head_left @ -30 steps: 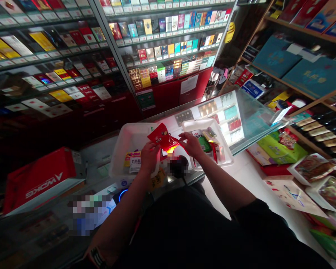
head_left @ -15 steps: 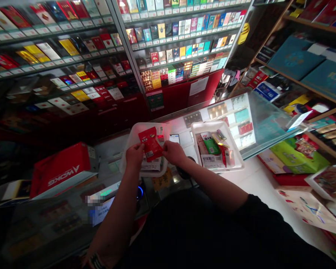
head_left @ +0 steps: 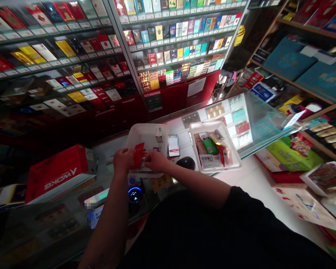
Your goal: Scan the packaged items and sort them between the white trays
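Observation:
My left hand (head_left: pixel 121 159) grips a red snack packet (head_left: pixel 139 152), now turned nearly edge-on over the left part of a white plastic tray (head_left: pixel 147 130). Inside that tray, my right hand (head_left: pixel 158 163) is bent down with its fingers pinched together; what they hold, if anything, is hidden. A small white and green box (head_left: pixel 159 135) and a purple-marked item (head_left: pixel 156 149) lie in the same tray. To the right, a second white tray (head_left: pixel 235 158) holds a green snack packet (head_left: pixel 208 143), a white-labelled packet (head_left: pixel 210 160) and several small items.
Between the trays lie a phone (head_left: pixel 173 145) and a black computer mouse (head_left: pixel 186 163) on the glass counter. A round device with a blue ring (head_left: pixel 134 194) sits near my left forearm. At left stands a red box (head_left: pixel 58 172). Shelves of cigarette packs (head_left: pixel 159 33) face me.
The red packet has moved left and turned edge-on, in my left hand alone. My right hand has let go of it and moved left and down into the tray, uncovering the phone and mouse.

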A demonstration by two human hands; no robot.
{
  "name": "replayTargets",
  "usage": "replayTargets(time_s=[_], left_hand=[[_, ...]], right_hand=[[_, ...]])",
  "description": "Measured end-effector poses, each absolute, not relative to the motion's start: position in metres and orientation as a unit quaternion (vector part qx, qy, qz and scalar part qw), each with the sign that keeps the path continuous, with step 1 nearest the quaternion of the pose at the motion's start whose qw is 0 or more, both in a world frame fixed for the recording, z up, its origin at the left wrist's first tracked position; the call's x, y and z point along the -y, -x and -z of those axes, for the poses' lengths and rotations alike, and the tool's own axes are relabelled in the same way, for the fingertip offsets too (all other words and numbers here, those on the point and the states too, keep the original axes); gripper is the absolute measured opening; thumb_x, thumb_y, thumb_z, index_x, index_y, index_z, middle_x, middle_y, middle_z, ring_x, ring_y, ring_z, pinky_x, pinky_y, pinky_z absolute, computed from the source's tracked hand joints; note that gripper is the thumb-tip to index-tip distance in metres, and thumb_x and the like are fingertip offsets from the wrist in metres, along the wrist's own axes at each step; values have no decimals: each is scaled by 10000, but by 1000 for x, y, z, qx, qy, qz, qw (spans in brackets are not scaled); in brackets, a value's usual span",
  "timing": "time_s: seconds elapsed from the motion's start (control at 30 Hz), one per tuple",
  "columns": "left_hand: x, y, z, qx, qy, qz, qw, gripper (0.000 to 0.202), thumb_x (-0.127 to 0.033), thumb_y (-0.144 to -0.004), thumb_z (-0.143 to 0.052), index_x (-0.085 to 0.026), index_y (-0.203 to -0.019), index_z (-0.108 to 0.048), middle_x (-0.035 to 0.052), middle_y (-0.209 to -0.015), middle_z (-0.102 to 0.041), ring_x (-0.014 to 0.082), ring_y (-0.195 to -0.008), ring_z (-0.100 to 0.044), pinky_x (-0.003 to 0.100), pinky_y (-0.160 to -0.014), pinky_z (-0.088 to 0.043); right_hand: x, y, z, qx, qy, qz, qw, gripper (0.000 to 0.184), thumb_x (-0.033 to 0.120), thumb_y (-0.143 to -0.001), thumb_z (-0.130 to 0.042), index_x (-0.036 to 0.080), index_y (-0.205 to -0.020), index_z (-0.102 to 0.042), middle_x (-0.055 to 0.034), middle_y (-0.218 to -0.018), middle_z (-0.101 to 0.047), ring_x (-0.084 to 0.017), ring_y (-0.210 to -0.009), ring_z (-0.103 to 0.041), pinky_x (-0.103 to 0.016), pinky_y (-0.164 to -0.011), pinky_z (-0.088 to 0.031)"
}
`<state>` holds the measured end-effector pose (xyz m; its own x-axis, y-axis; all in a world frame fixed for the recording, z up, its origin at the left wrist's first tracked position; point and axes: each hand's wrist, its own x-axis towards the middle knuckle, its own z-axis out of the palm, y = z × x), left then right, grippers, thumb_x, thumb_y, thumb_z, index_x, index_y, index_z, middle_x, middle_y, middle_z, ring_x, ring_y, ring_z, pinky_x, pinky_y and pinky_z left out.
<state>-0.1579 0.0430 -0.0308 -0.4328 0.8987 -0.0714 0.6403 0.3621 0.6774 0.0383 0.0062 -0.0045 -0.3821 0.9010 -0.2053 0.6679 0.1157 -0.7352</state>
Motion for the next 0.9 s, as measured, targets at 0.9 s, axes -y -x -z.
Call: replayTargets(time_s=[0.9], left_hand=[[1,-72,-25,-573,-685,-300,336,327,-427,-921,-670,-189,-1097,-809,95,-1151,-808,256,-1017,-743,379,-977,-567]], right_hand=[[51,-290,-18,539,745,-266,291,93,226,-912,-720,185,-906,-804,-56,-951,-824,-204,-901,-750,-288,-857,-527]])
